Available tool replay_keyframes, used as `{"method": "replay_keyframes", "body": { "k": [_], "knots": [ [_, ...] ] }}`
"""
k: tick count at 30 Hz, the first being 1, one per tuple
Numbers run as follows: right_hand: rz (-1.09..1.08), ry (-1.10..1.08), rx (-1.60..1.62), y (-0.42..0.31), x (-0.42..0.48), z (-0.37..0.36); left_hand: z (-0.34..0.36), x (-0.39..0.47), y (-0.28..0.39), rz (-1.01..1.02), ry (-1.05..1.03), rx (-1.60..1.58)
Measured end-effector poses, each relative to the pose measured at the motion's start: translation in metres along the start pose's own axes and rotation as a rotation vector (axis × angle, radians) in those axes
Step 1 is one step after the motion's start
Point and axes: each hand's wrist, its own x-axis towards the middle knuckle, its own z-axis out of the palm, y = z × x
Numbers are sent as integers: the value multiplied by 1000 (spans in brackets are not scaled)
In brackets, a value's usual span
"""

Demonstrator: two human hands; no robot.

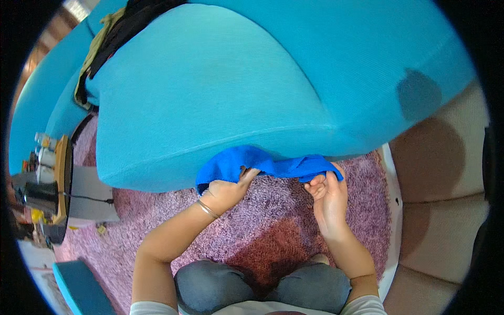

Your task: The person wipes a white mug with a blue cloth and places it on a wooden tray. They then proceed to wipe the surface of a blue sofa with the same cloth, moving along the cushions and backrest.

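Observation:
A bright blue cloth (252,157), possibly a small garment, is stretched between my two hands in front of the turquoise sofa seat (204,90). Its left end hangs in a rounded fold, with a dark opening beside my left wrist. My left hand (228,193), below a metal bangle, grips the cloth with the thumb on top; some of its fingers are hidden by the fabric. At the cloth's right end, my right hand (328,189) pinches the edge between thumb and fingers.
Dark and olive clothes (114,43) lie over the sofa's far left. On the left stands a wooden-edged table (61,177) with a black kettle (41,197) and several containers; a black cord hangs off it. A purple shaggy rug (275,204) covers the floor. Brown padded panels (433,169) rise at right.

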Motion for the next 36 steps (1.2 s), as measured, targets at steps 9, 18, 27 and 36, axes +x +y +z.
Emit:
{"method": "replay_keyframes", "body": {
  "k": [9, 18, 27, 36],
  "knots": [
    [-996, -2, -968, 69, 31, -54, -60, 97, 31, 207, 294, -100],
    [-1490, 259, -963, -8, 77, 1, -112, 169, 37, 43, 574, -232],
    [-1484, 233, -1176, 16, 68, -20, -58, 110, 41, 87, 518, 163],
    [-1091, -206, -1161, 76, 43, -42, -39, 27, 15, 210, 247, 172]
  ]
}}
